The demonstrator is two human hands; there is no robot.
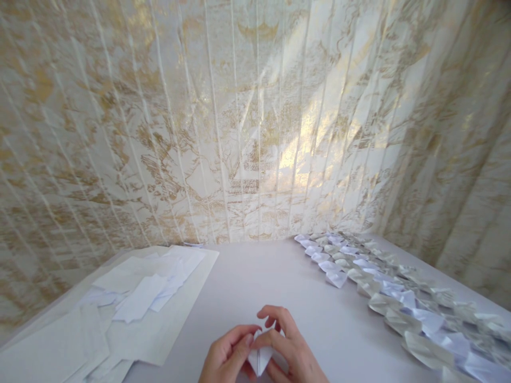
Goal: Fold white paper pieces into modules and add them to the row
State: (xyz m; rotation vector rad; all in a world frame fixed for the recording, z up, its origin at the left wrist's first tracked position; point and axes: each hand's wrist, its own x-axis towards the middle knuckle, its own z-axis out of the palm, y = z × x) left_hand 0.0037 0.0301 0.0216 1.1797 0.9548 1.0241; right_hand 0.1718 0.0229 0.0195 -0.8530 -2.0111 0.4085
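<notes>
A small folded piece of white paper (259, 360), diamond-shaped with a crease down its middle, is between my two hands near the bottom edge of the view. My left hand (229, 351) pinches its left side between thumb and fingers. From the right, my right hand (293, 346) holds the paper too, its thumb low beside it and a bent finger across the top; another finger is raised and curled above. Parts of the paper and some fingertips are hidden behind the hands.
At left lie loose white paper sheets (139, 298) on a larger pale sheet (159, 340). Rows of folded paper pieces (403, 322), white and greyish, cover the right side of the white table (255, 276). A patterned gold-and-white curtain (199, 133) hangs behind.
</notes>
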